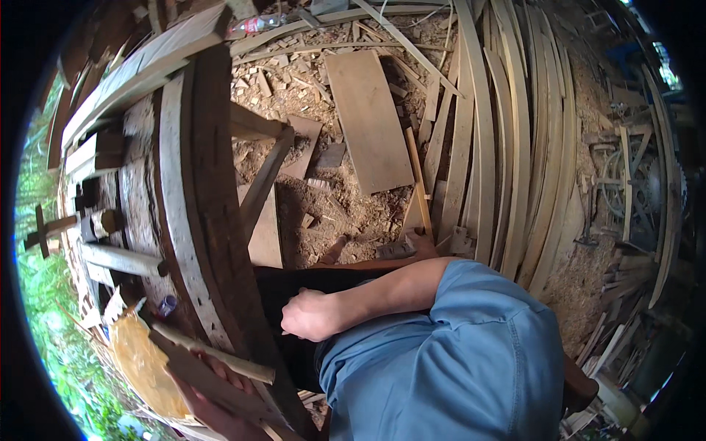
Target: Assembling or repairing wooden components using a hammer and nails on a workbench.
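Note:
My left hand (220,386) is at the lower left, its fingers wrapped over the edge of a flat brown wooden board (202,373). A pale wooden stick (235,360) lies along that board's upper side. I cannot tell whether the two are joined. My right hand (312,314) is closed in a fist above my lap, beside the workbench (209,184). A tiny pale tip shows under its fingers, too small to name. The bench is a thick, weathered timber beam running along my left.
A yellow rounded object (143,364) sits beyond the left hand. Wooden blocks (95,156) lie on the bench. On the shavings-covered floor are a wide plank (370,121), long wooden strips (515,147) and a plastic bottle (259,23). Machinery with a wheel (625,176) stands at the right.

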Motion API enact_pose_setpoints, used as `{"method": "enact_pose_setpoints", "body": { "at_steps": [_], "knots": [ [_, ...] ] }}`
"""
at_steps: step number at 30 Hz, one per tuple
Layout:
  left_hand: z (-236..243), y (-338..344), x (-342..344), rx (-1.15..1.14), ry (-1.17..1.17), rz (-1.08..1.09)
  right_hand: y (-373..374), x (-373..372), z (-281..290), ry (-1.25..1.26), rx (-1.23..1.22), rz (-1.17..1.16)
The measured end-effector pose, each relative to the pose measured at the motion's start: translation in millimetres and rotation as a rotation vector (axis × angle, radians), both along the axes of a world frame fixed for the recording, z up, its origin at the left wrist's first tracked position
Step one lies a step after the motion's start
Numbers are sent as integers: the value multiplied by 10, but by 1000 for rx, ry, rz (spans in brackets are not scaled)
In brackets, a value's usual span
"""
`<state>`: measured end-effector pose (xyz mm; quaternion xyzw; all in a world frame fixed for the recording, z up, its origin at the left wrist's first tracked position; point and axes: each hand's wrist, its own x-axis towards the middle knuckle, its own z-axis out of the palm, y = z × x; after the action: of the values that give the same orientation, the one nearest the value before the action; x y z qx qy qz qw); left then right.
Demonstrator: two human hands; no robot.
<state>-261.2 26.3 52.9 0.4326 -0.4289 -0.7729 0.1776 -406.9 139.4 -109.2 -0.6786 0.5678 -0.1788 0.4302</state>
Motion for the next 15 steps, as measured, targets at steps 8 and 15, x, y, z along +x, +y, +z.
{"method": "enact_pose_setpoints", "body": {
  "at_steps": [8,15],
  "knots": [
    [-406,-477,-1192,-513,-454,-64,30,-294,-402,97,-100,-188],
    [-387,-1186,-1155,-988,-583,-136,36,-869,-398,198,269,-253]
  ]
}}
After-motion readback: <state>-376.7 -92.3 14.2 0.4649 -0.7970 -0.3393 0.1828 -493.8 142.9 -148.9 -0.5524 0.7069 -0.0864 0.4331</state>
